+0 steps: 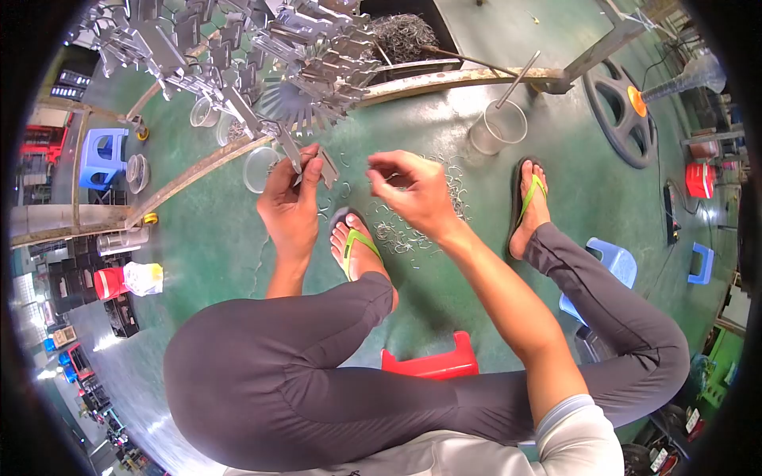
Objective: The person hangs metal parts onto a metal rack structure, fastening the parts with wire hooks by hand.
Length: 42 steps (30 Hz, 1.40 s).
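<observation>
My left hand [291,208] is closed around a flat grey metal bracket [329,173] at the lower edge of a hanging cluster of similar metal brackets [230,63]. Whether this piece is still joined to the cluster I cannot tell. To the right, apart from the bracket, my right hand [419,194] has its thumb and fingers curled together in a pinch. Anything between those fingertips is too small or hidden to make out. Below the hands, many thin curled wire pieces [401,236] lie scattered on the green floor.
A metal frame bar [468,77] runs behind the hands. Beyond it is a dark bin of wire pieces [405,36]. A clear plastic cup [498,128] with a rod stands at right, and a clear tub [258,170] at left. A red stool [432,363] is below me.
</observation>
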Motion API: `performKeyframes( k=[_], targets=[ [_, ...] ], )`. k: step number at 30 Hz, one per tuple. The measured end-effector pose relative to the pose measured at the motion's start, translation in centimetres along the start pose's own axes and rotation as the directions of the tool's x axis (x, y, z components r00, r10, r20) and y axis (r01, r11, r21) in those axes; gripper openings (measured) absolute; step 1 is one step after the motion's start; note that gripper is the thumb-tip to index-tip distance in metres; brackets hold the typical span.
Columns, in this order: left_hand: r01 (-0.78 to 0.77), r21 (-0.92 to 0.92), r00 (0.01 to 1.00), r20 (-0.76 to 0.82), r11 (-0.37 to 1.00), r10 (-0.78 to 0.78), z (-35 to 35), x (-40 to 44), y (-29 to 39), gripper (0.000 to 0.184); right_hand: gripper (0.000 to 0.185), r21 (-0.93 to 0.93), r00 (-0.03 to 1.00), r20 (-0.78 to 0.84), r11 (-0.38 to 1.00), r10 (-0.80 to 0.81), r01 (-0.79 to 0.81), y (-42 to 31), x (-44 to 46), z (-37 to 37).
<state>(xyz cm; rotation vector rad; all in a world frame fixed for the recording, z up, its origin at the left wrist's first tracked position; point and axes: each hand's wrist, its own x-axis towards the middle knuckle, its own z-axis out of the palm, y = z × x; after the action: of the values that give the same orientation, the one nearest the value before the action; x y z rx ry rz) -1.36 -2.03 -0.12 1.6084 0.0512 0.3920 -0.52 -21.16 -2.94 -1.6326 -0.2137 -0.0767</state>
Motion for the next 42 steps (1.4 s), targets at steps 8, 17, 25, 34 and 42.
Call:
performKeyframes(
  k=[8,17,25,34,42],
  targets=[
    [-0.029,0.005,0.999,-0.019,1.000,0.029,-0.3,0.0,-0.8,0.025,0.019,-0.079,0.976,0.075,0.975,-0.204,0.210,-0.2,0.7,2.6],
    [0.041,-0.093,0.997,-0.059,0.995,-0.046,0.2,0.3,-0.4,0.020,0.028,-0.088,0.976,0.086,0.974,-0.200,0.208,0.1,1.8,4.1],
    [0.094,0.248,0.995,-0.059,0.964,-0.082,-0.3,-0.5,-3.3,0.017,0.029,-0.301,0.947,0.002,0.903,-0.320,0.306,2.3,5.0,5.8],
    [-0.060,0.260,0.997,0.055,0.964,0.047,2.0,2.2,-5.9,0.018,0.019,-0.507,0.951,-0.008,0.821,-0.309,0.262,1.6,5.9,4.5],
    [-0.160,0.178,0.987,0.042,0.971,0.155,2.9,3.5,-7.4,0.015,0.019,-0.599,0.985,0.095,0.782,-0.144,0.172,-1.8,6.1,3.9]
  ],
)
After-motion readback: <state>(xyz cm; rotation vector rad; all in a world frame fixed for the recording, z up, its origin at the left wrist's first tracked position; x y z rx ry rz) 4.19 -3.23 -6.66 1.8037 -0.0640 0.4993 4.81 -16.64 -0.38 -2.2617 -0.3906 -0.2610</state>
